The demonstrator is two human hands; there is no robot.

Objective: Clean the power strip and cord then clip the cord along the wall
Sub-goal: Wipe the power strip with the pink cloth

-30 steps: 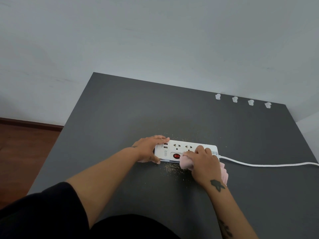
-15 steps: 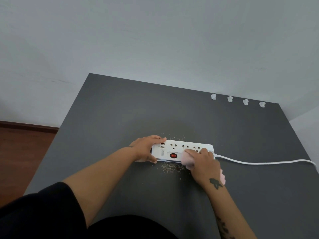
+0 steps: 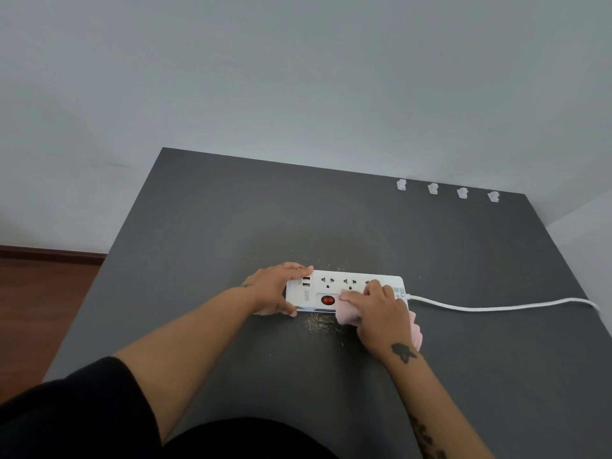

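A white power strip with a red switch lies flat on the dark grey table. My left hand clasps its left end, thumb at the near edge and fingers over the far edge. My right hand presses a pink cloth on the strip's near right part, just right of the switch. The white cord runs from the strip's right end to the table's right edge. Several white cord clips sit in a row at the table's far edge by the wall.
Fine yellowish crumbs are scattered on the table in front of and behind the strip. A grey wall rises behind the table. Wooden floor shows on the left.
My right hand has slid the pink cloth back and forth along the strip's front: right half a second ago, now back left next to the switch. My left hand keeps its hold.
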